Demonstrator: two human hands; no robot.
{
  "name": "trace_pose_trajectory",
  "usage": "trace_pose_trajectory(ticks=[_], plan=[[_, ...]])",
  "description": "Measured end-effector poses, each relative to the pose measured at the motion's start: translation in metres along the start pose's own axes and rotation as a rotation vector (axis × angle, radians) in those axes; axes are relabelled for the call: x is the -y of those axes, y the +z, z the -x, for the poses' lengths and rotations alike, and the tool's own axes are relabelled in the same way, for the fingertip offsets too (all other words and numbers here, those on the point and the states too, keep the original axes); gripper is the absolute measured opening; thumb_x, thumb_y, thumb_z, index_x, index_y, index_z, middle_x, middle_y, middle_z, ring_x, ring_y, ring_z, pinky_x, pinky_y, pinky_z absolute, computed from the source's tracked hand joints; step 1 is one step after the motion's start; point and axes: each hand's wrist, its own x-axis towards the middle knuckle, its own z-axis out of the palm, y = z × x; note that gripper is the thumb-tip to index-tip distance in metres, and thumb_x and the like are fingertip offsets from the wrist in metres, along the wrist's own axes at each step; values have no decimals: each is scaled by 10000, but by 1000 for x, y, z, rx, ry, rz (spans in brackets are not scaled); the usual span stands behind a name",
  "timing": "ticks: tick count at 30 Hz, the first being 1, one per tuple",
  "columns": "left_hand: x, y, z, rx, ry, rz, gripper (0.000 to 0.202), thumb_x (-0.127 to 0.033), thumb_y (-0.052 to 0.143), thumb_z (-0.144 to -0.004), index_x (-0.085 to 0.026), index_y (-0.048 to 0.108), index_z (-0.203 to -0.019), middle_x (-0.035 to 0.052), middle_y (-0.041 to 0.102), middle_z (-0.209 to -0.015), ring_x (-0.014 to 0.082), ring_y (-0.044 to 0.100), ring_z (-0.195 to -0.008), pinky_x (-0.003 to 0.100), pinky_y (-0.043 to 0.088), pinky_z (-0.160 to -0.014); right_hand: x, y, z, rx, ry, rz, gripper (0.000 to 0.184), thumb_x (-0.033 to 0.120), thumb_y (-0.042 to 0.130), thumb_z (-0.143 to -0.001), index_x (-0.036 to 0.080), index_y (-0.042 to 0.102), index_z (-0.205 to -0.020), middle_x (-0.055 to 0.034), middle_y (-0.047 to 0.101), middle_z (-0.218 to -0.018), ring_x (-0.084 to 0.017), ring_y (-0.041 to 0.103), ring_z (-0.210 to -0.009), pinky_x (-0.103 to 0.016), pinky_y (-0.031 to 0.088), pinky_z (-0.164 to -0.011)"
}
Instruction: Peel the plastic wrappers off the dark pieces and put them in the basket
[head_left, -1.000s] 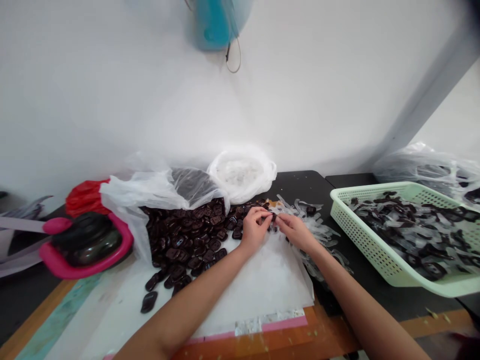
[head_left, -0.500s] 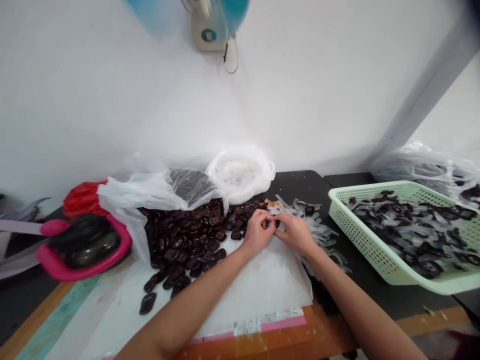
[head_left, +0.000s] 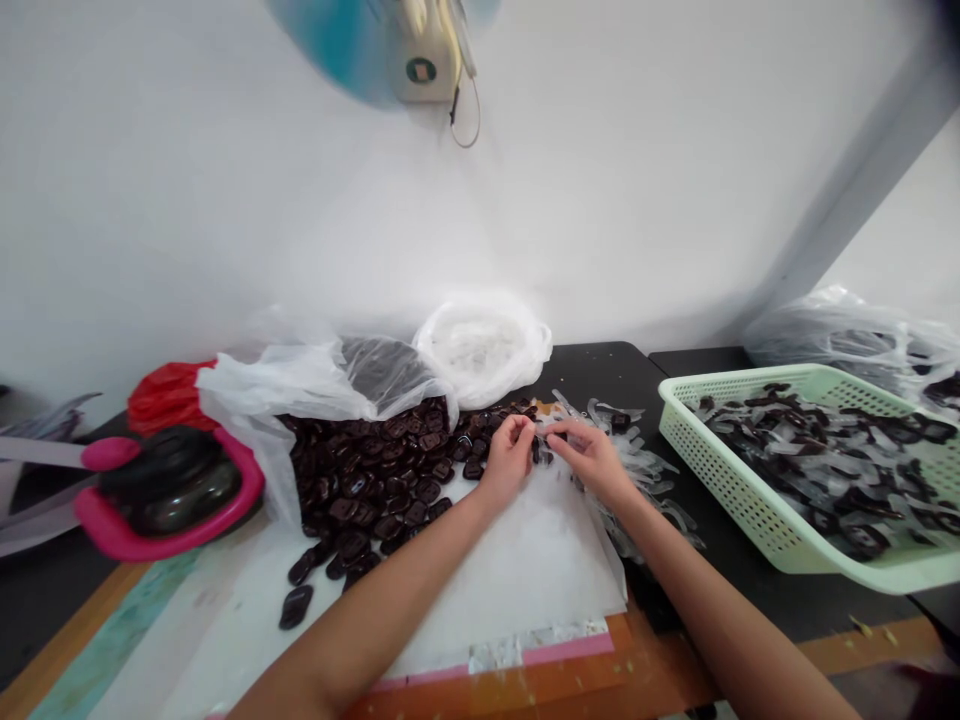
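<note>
My left hand point(head_left: 508, 462) and my right hand point(head_left: 595, 462) meet over the white sheet, fingertips pinched close together. Between them shows a small clear plastic piece point(head_left: 541, 429), mostly covered by fingers. Just below the fingertips is a small dark plastic piece point(head_left: 541, 453); whether it is held or lies on the sheet I cannot tell. Left of my hands spreads a heap of glossy dark brown plastic pieces point(head_left: 390, 480), rounded and slotted. Beside and under my right hand lie many loose clear plastic strips point(head_left: 646, 466).
A pale green basket point(head_left: 739, 500) of dark and clear parts stands at right. Behind are a white bag point(head_left: 487, 345) with clear pieces and an opened plastic bag point(head_left: 277, 380). A pink-rimmed dark object point(head_left: 169, 545) sits left; a blue-bladed fan point(head_left: 420, 60) hangs above.
My fingertips have drawn slightly apart and my left hand has turned more upright. A clear piece now shows between them, where a dark piece was pinched before.
</note>
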Motion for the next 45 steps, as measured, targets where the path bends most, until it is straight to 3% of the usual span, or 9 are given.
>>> trace_pose_trajectory(ticks=[2,4,7,14,18,27,30,35,45], plan=[[-1,3,4,70,-11,34,322,-453,621,-771,-197,497,-922,-89,436,-582,13,241,-335,172,195,-320,1,2,1,-25,84,-132,220,378,605,-808,214,680,-935,-45,648,-879,-167,566,-727,-266,430,-611],[-2,5,7,143,-15,1,381,-426,673,-737,-195,511,-993,-41,551,-769,-6,286,-341,172,215,-302,2,4,2,-67,188,-281,244,403,606,-809,236,643,-983,-10,588,-776,-95,442,-529,-213,318,-445],[-2,6,9,175,-1,-63,381,-394,689,-730,-175,548,-1008,10,586,-936,-22,322,-345,173,239,-293,3,10,4,-101,273,-476,227,424,622,-797,257,575,-944,41,458,-685,-54,268,-457,-182,158,-387],[-3,6,9,99,-1,13,398,-365,705,-721,-169,565,-1037,-26,572,-751,-15,286,-332,166,209,-298,3,15,4,-109,327,-541,273,441,700,-706,215,583,-805,12,515,-840,-69,343,-559,-188,191,-413],[-5,8,10,127,-48,173,327,-352,723,-704,-174,549,-916,-79,468,-605,-3,243,-350,151,198,-299,3,6,2,-74,362,-490,259,411,723,-694,184,643,-788,-2,534,-752,-75,344,-558,-206,171,-427],[-7,5,7,169,-149,148,412,-440,722,-683,-150,592,-945,-114,287,-449,14,188,-343,160,146,-321,10,-2,0,-58,389,-572,293,431,735,-675,179,617,-768,93,258,-474,-51,145,-427,-214,94,-400],[-5,4,6,163,-151,152,431,-463,714,-685,-150,606,-961,-110,283,-454,12,194,-350,160,147,-335,11,-3,1,23,439,-647,309,432,725,-679,187,563,-772,83,383,-491,-38,134,-402,-206,78,-385],[-4,4,6,131,-160,160,442,-443,720,-684,-140,618,-988,-91,349,-495,12,209,-368,163,145,-336,6,-1,2,45,479,-653,294,393,706,-682,157,541,-741,-32,644,-686,-17,191,-374,-197,109,-362],[-5,3,7,147,-166,132,499,-403,735,-678,-139,631,-1089,-105,286,-438,19,176,-369,189,126,-351,8,7,1,-91,499,-548,294,358,715,-639,148,516,-589,-8,587,-543,-6,222,-323,-197,126,-326]])
